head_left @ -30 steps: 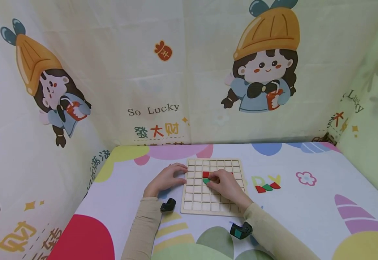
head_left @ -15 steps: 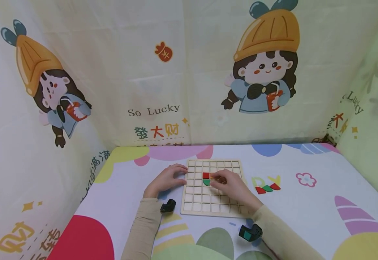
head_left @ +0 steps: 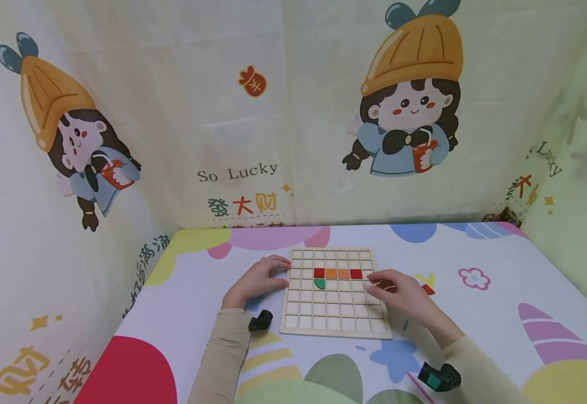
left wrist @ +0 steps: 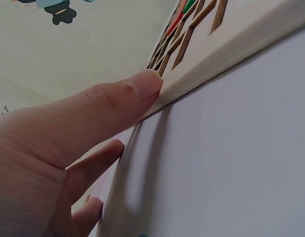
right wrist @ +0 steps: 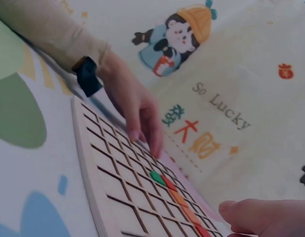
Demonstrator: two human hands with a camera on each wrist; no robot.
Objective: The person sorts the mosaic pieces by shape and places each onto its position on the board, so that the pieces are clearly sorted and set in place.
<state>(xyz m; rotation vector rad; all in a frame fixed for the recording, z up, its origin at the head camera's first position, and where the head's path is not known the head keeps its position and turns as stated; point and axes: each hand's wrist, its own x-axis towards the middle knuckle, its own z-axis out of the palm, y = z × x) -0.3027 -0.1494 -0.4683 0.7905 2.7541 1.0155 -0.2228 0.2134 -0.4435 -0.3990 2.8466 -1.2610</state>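
Directly against left fingers [head_left: 277, 261]: board [head_left: 333, 295] (gridded)

The left hand [head_left: 258, 281] lies just left of lower centre in the head view, thumb spread from its fingers; the right hand [head_left: 403, 294], right of centre, points leftward, thumb and forefinger parted.

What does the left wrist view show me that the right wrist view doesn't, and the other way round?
Left wrist only: the left side face of the grid board, close up. Right wrist only: the right hand, the left sleeve and the red pouch print. Both: the left hand at the board's edge, plus the green piece and a red piece on the grid.
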